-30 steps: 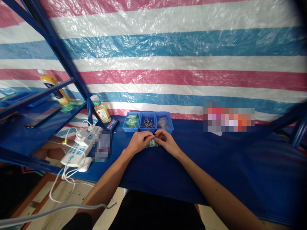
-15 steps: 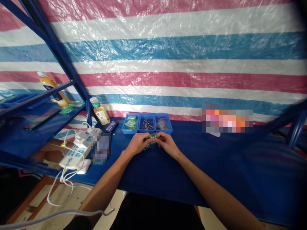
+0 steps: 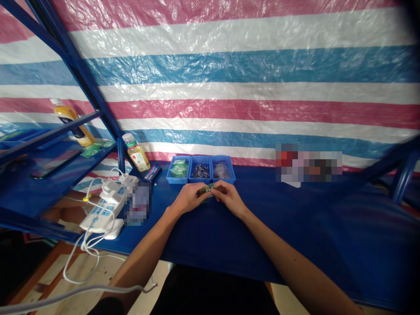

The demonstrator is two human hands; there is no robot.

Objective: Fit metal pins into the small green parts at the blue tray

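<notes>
Green packet (image 3: pixel 207 189) sits pinched between both hands, just in front of a blue three-compartment tray (image 3: pixel 200 180) near the back edge of the bench (image 3: pixel 278 227). Fingers of the left hand (image 3: pixel 188 197) curl nearly closed over its left end; the right hand (image 3: pixel 230 197) holds the other end likewise, fingertips almost meeting. Both forearms (image 3: pixel 144 249) angle inward from the bench's front edge, wrists low.

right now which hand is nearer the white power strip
Left: the left hand lies apart from the white plastic power strip, to its right; the right hand lies farther, beyond the left.
</notes>
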